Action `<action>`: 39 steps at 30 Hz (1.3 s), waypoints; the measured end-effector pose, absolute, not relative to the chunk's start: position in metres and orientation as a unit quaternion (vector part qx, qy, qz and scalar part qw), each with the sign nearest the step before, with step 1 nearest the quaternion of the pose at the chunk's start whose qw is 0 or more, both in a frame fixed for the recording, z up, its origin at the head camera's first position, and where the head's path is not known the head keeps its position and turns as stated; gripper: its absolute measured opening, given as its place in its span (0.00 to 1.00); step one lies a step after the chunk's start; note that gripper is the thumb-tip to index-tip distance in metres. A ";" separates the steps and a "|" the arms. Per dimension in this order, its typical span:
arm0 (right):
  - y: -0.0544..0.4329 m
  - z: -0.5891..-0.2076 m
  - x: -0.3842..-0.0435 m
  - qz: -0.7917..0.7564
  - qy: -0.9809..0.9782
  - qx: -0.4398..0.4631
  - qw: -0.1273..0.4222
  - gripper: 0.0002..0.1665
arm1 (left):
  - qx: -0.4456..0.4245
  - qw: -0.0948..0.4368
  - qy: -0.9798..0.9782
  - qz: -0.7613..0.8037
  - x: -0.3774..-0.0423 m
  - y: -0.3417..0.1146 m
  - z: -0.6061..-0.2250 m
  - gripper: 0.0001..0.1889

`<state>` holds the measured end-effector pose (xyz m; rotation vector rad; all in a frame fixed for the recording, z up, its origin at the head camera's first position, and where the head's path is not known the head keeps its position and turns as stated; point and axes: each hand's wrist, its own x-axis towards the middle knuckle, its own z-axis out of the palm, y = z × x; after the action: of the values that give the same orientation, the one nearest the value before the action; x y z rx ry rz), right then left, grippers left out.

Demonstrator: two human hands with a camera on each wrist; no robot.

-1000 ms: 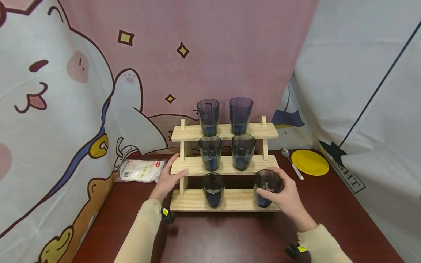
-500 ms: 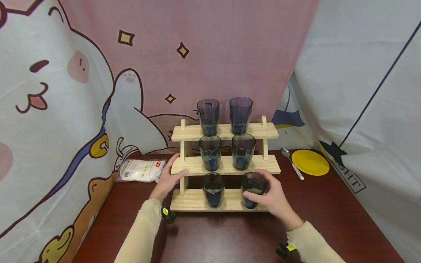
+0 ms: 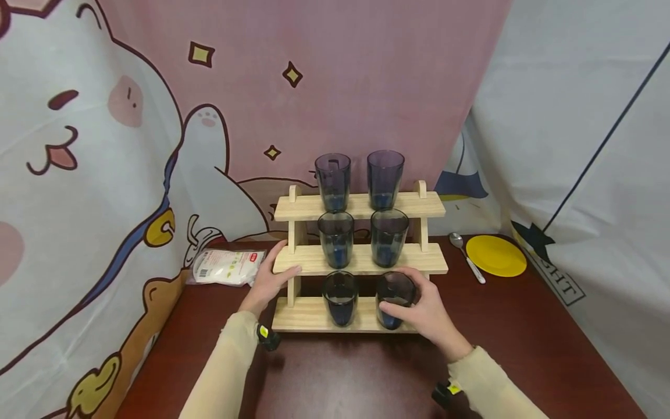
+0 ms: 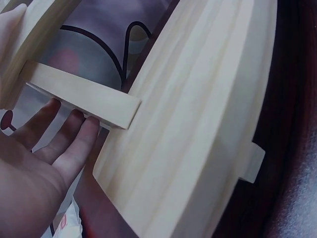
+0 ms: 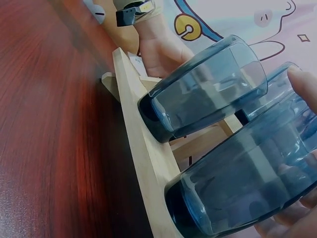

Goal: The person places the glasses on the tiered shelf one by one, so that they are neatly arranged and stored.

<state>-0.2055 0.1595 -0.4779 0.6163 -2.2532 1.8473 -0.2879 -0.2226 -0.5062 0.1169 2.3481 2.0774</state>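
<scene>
A light wooden three-tier rack (image 3: 306,315) holds two tinted drinking glasses on each tier. My right hand (image 3: 433,319) grips the right glass (image 3: 394,290) of the bottom tier, thumb in front and fingers round its far side. In the right wrist view that glass (image 5: 237,173) stands upright with its base at the shelf's front edge. Left of it stands the other bottom glass (image 3: 340,297), a small gap between them. My left hand (image 3: 266,286) holds the rack's left end, thumb over the middle shelf. Its fingertips (image 4: 89,126) press on the side post in the left wrist view.
Two glasses (image 3: 336,240) stand on the middle tier and two purplish ones (image 3: 385,179) on top. A plastic-wrapped white packet (image 3: 227,266) lies left of the rack. A spoon (image 3: 467,259) and a yellow plate (image 3: 496,255) lie to its right on the dark red table (image 3: 335,372).
My right hand has moved the bottom right glass leftward along the shelf, nearer the other bottom glass. The left hand has stayed on the rack. The head view has shifted slightly.
</scene>
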 end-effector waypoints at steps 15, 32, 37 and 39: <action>0.157 -0.476 -0.206 0.608 -0.771 0.182 0.053 0.40 | 0.037 0.011 0.748 0.663 -0.287 -0.223 -0.504 0.46; 0.156 -0.477 -0.202 0.573 -0.803 0.158 0.044 0.48 | 0.033 0.013 0.764 0.645 -0.285 -0.223 -0.502 0.46; 0.156 -0.478 -0.202 0.565 -0.810 0.151 0.048 0.49 | 0.034 0.023 0.764 0.644 -0.286 -0.223 -0.500 0.48; 0.156 -0.478 -0.202 0.566 -0.809 0.153 0.050 0.49 | 0.034 0.025 0.764 0.644 -0.285 -0.223 -0.499 0.48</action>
<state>-0.2020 0.1557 -0.4780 0.4675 -2.4626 1.7235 -0.2850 -0.2231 -0.4989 0.1065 2.3628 1.9919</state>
